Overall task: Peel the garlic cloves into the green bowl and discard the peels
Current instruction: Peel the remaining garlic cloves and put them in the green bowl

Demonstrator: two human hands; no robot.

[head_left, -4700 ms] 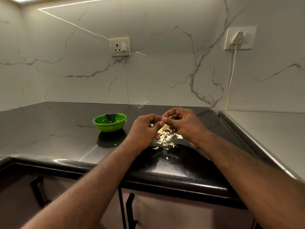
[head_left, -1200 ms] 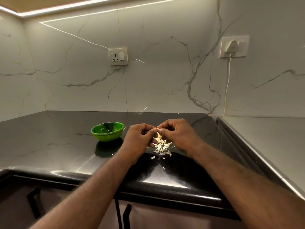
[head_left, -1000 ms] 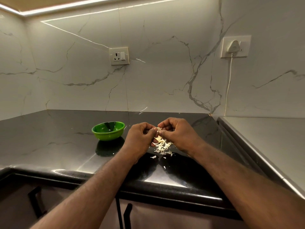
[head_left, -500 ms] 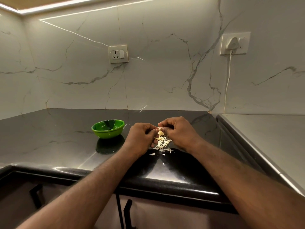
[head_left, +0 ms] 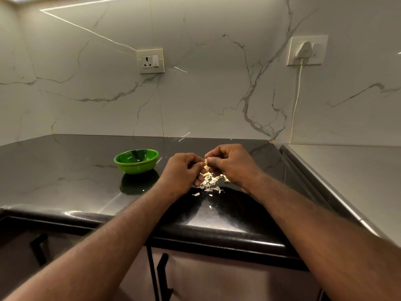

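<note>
A small pale garlic clove is pinched between the fingertips of my left hand and my right hand, held a little above the black counter. Both hands have their fingers curled round it, knuckles toward me. Directly beneath them lies a loose heap of whitish garlic peels, with a few flakes scattered nearer to me. The green bowl stands upright on the counter to the left of my left hand, a short gap away; what it holds is hidden from this angle.
The glossy black countertop runs back to a white marble wall with a socket. A plugged-in white cable hangs at the right, above a steel surface. Cabinet handles sit below the counter edge.
My hands have stayed together over the peel heap, working the clove between the fingertips. The heap and the bowl have not moved; only the camera has shifted slightly.
</note>
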